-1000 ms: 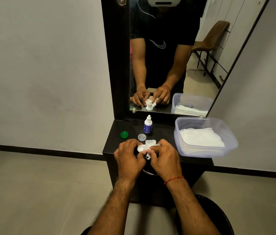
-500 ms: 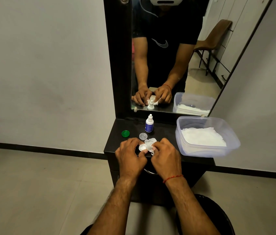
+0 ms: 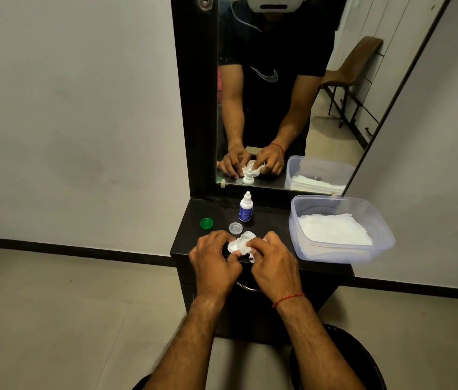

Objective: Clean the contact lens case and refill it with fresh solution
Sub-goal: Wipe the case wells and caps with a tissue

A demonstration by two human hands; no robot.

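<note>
Since a second earlier, the crumpled white tissue [image 3: 243, 243] had been pushed further over the white contact lens case [image 3: 233, 247], most of which was now hidden. The left hand [image 3: 213, 261] pinched the case at the dark shelf's [image 3: 194, 243] front edge; the right hand [image 3: 274, 263] gripped the tissue. One green round cap [image 3: 206, 223], one clear round cap [image 3: 235, 228] and one small white solution bottle [image 3: 246, 207] stood behind; one clear plastic tub [image 3: 343, 253] of tissues sat right.
</note>
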